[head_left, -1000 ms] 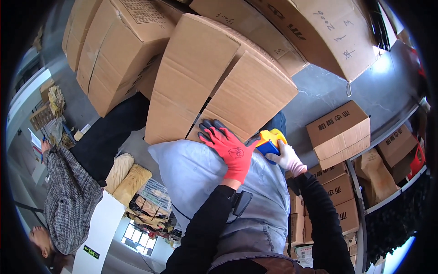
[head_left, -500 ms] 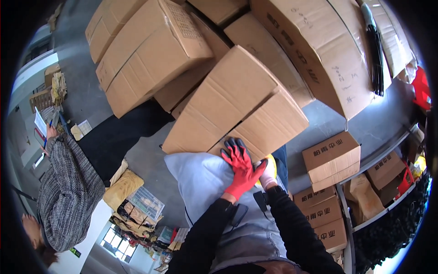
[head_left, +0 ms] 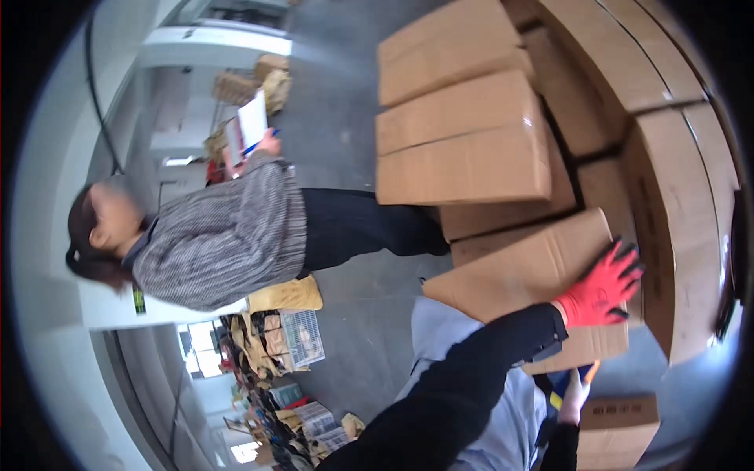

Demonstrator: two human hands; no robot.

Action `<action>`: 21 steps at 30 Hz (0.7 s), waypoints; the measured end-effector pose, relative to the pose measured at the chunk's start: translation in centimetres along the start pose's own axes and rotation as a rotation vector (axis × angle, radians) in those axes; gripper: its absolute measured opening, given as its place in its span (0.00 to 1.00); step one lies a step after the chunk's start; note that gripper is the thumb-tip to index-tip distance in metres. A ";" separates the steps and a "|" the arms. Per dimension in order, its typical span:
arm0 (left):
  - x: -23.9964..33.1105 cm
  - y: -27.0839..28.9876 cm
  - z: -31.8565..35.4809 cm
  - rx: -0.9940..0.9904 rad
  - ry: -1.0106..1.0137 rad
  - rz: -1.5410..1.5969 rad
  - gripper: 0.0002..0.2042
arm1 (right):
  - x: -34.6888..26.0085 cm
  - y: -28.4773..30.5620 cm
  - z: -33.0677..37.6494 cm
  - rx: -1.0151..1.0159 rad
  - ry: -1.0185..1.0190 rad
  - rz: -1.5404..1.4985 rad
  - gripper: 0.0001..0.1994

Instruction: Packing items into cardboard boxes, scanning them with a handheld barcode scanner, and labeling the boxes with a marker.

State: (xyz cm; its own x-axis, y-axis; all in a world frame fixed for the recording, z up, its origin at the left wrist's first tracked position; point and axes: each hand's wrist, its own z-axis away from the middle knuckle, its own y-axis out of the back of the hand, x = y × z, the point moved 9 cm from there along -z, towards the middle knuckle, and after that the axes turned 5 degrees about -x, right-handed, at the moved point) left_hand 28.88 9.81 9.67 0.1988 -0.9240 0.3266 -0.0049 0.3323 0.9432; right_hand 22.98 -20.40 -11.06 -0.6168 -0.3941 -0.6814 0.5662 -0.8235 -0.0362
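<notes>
Stacked cartons [head_left: 463,149] crowd the far side, a tall carton [head_left: 675,228] blocks the right, and a small carton [head_left: 619,436] sits at the near right. Over on the left, a co-worker [head_left: 224,239] holds papers [head_left: 253,122]. The plain carton [head_left: 526,271] lies under the red-gloved left hand [head_left: 598,289], spread open over its right part; nearer, the right hand [head_left: 576,395] grips a blue-and-yellow tool [head_left: 560,384] beside the carton's near edge.

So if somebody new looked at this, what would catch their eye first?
Probably the red-gloved left hand, spread over the brown carton right of centre. Next, the grey-sweatered person, appearing sideways at the left with white papers. Low at the right, the pale-gloved right hand holds a blue-and-yellow tool.
</notes>
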 end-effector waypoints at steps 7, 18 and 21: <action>-1.0 0.1 1.7 -0.034 0.106 -0.163 0.29 | -2.5 2.9 1.8 -0.101 -0.127 0.265 0.21; -0.9 -1.5 1.2 0.021 0.108 -0.030 0.23 | -5.9 5.9 4.6 0.052 -0.088 -0.001 0.18; -0.6 -0.9 1.3 0.254 -0.019 0.254 0.25 | -9.4 0.8 4.4 0.076 -0.004 -0.126 0.22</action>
State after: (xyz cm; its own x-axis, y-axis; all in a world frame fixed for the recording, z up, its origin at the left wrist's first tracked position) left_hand 27.52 9.82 8.69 0.1420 -0.8218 0.5517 -0.2963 0.4966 0.8159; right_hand 26.87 -19.15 -1.46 -0.6828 -0.2868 -0.6720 0.4409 -0.8952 -0.0659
